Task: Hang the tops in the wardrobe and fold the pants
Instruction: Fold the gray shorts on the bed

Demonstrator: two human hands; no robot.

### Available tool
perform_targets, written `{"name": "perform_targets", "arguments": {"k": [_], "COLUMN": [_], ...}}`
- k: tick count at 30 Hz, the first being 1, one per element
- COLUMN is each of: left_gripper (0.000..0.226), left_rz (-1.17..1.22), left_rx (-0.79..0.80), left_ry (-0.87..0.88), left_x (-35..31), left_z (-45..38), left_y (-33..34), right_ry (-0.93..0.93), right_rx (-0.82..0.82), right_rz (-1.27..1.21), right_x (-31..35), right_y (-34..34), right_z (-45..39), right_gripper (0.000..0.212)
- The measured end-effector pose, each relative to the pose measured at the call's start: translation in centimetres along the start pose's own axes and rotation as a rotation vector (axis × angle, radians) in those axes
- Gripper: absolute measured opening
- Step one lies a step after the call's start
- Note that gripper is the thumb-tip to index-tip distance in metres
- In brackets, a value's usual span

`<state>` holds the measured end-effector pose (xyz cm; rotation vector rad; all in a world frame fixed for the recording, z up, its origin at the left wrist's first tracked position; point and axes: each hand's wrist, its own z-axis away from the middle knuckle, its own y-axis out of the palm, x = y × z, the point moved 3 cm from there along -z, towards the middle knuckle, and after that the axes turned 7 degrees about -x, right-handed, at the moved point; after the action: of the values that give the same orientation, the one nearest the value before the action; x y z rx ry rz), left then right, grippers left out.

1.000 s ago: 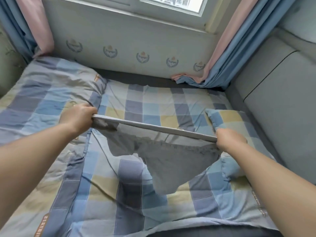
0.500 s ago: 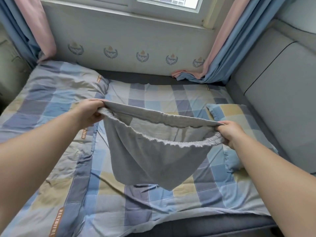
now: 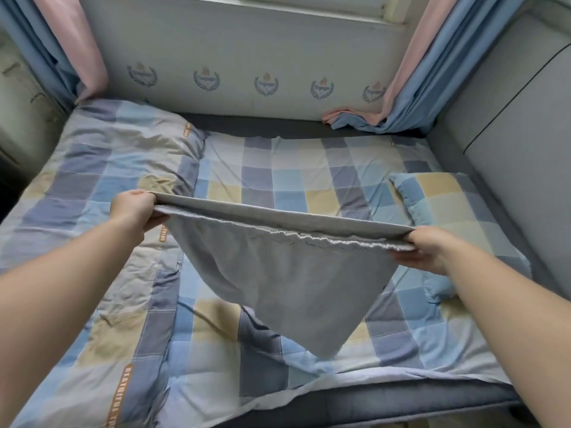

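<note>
Checked bed [image 3: 278, 168] by the window, grey pants [image 3: 284, 279] stretched mid-air, fold barely begun.
Left hand [image 3: 134, 210] at nine o'clock and right hand [image 3: 428, 250] at three, fingers clamped on the waistband; no tops or wardrobe visible.

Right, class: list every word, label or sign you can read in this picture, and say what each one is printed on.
"BEAUTIFUL Y...", cut off by the frame edge: orange strip on the checked quilt.
Two smaller orange strips on the quilt: too blurred to read.
Five wreath emblems on the white wall panel: lettering too small to read.
</note>
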<state>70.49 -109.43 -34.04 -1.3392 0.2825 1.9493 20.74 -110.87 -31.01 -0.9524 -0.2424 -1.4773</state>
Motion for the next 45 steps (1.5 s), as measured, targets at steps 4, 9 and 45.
{"name": "perform_targets", "arguments": {"k": [4,9,45], "left_gripper": [0.024,0.02,0.029], "left_rz": [-0.067,-0.041,0.056], "left_rx": [0.035,0.041,-0.375], "left_ry": [0.079,0.179,-0.411], "left_x": [1.2,-1.3,45.5], "left_z": [-1.1,-2.2,1.0], "left_y": [4.2,10.2,3.6], "right_ry": [0.004,-0.148,-0.221], "right_rx": [0.054,-0.106,-0.126], "right_rz": [-0.36,-0.481,0.637], "right_x": [3.1,9.4,-35.7], "right_y": [3.2,4.5,11.5], "right_z": [-3.9,-9.6,-21.2], "right_gripper": [0.038,0.041,0.033]}}
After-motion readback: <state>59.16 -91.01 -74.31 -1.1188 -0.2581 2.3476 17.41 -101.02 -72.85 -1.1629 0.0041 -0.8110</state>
